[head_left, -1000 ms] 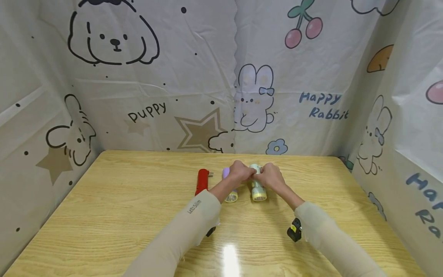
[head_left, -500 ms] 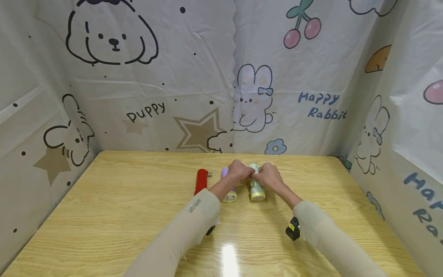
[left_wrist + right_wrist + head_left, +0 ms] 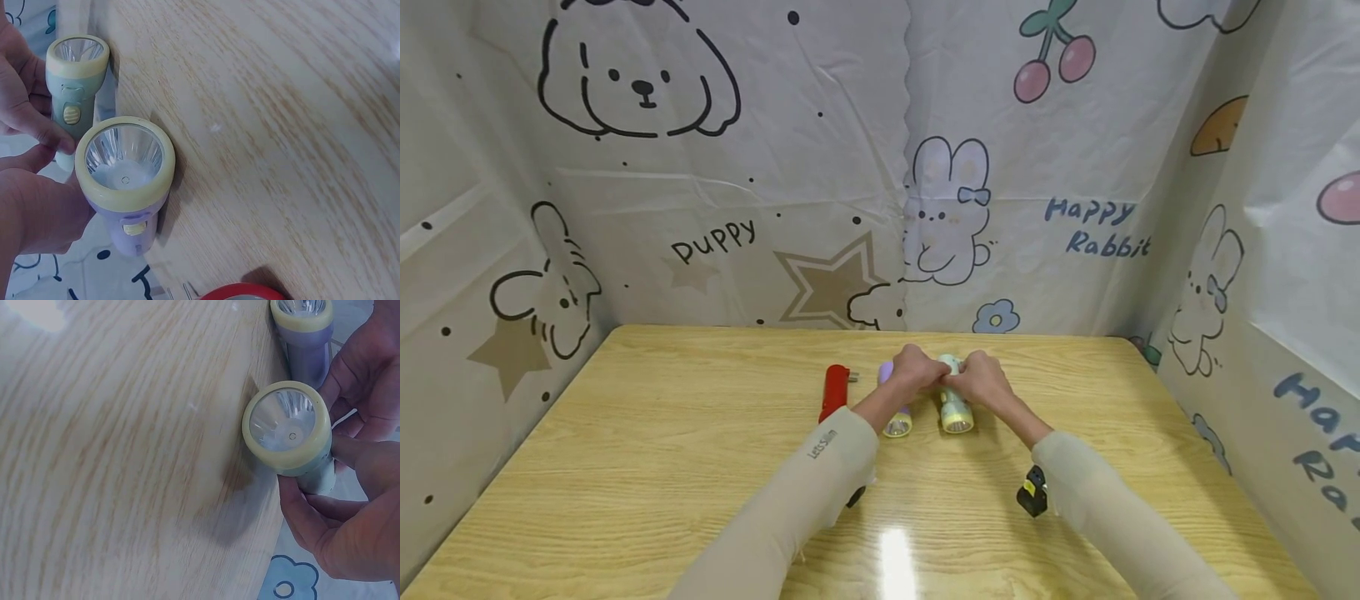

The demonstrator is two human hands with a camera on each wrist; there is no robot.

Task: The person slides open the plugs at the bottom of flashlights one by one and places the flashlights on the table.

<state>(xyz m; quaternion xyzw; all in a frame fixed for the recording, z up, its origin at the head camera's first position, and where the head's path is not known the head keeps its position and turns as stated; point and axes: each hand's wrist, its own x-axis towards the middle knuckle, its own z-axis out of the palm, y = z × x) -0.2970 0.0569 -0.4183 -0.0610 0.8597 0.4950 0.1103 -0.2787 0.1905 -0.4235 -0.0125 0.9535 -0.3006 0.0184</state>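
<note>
A pale green flashlight with a cream head rim lies on the wooden table, its lens facing me. My right hand grips its body, thumb on one side and fingers on the other, as the right wrist view shows. At the tail end, my left hand pinches the same flashlight; its fingertips are partly hidden. A purple flashlight with a cream rim lies just left of the green one, below my left hand and partly covered by it.
Left of the purple flashlight lies a red flashlight with metal plug prongs, partly behind my left sleeve. A printed cloth wall rises behind the table and at both sides. A black wrist device hangs under the right sleeve.
Both hands stay on the green flashlight with almost no movement. The whole head view drifts slightly to the left.
</note>
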